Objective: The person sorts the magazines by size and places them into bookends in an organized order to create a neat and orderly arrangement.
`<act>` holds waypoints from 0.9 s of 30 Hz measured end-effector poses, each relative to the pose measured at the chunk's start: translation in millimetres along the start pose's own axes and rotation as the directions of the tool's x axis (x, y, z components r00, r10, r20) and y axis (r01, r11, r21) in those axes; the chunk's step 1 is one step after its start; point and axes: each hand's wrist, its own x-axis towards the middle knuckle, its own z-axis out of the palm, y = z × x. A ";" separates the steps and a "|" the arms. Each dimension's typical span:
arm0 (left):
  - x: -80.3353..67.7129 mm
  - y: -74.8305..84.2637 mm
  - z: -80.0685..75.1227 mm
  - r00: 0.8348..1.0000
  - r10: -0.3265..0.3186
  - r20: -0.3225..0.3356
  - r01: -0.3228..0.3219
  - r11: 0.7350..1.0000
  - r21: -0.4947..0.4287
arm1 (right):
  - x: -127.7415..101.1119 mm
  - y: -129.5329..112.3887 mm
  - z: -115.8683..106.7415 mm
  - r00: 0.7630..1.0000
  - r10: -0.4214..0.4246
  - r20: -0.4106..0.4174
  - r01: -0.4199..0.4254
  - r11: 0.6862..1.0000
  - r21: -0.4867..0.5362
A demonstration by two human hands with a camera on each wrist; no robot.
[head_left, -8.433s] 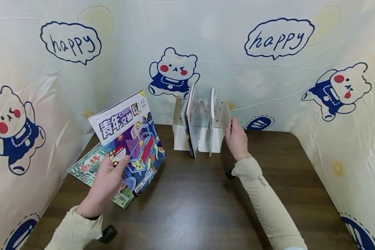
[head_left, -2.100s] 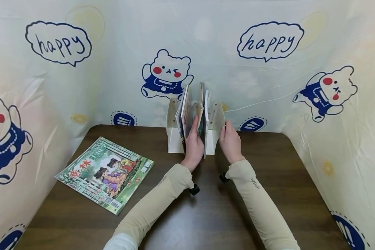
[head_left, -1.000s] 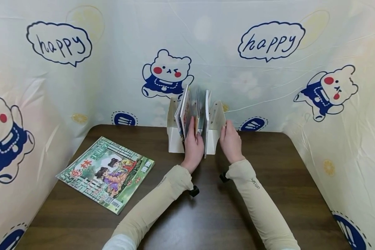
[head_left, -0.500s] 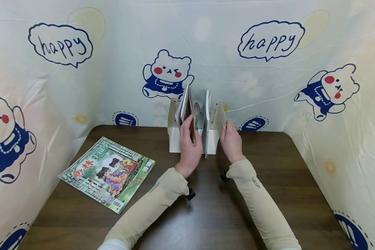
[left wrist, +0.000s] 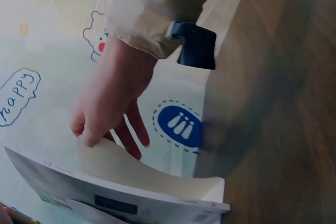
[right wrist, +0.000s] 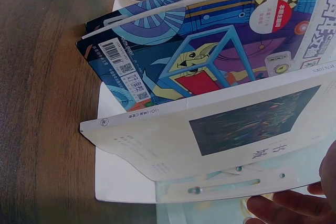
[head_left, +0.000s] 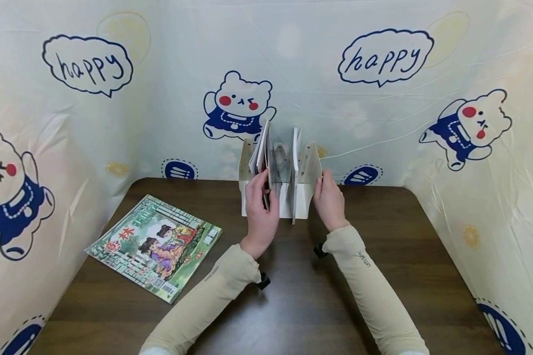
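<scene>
Near the back of the table, a white book stand (head_left: 311, 170) holds upright books and magazines. My left hand (head_left: 261, 217) grips the front edge of a blue-purple magazine (right wrist: 236, 51), with fingers on its left and thumb on its right. That magazine leans left against other books (head_left: 259, 148) at the stand's left side. My right hand (head_left: 330, 203) pinches the stand's right end plate (left wrist: 142, 163), also seen in the left wrist view. Between the hands, a white book (head_left: 295, 172) stands upright, a gap separating it from the left group.
A green magazine (head_left: 155, 246) with two cartoon figures lies flat on the left of the brown table (head_left: 293, 305). A printed curtain (head_left: 320, 64) surrounds the table at the back and sides, close behind the stand.
The left hand has brought the blue-purple magazine from over the green one into the stand, then shifted it left against the other books. The right hand stays on the end plate.
</scene>
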 end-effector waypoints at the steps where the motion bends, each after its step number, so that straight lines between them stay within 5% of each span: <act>1: -1.3 -1.3 -0.9 1.000 -0.006 -0.001 0.006 1.000 -0.004 | 0.0 -0.1 -0.1 1.000 0.002 0.001 -0.002 1.000 0.001; 7: -8.6 -11.8 -6.9 0.994 -0.109 -0.017 0.108 0.992 -0.061 | 0.8 0.9 1.0 1.000 0.003 0.002 -0.003 1.000 0.000; 16: -13.2 -32.8 -14.1 0.947 -0.316 -0.061 0.305 0.942 -0.138 | -1.4 -0.4 1.5 1.000 0.012 0.002 -0.012 1.000 0.006; 27: -19.2 -34.0 -34.0 0.909 -0.403 0.110 0.412 0.908 -0.077 | -0.9 -0.7 -1.1 1.000 0.013 0.007 -0.013 1.000 0.001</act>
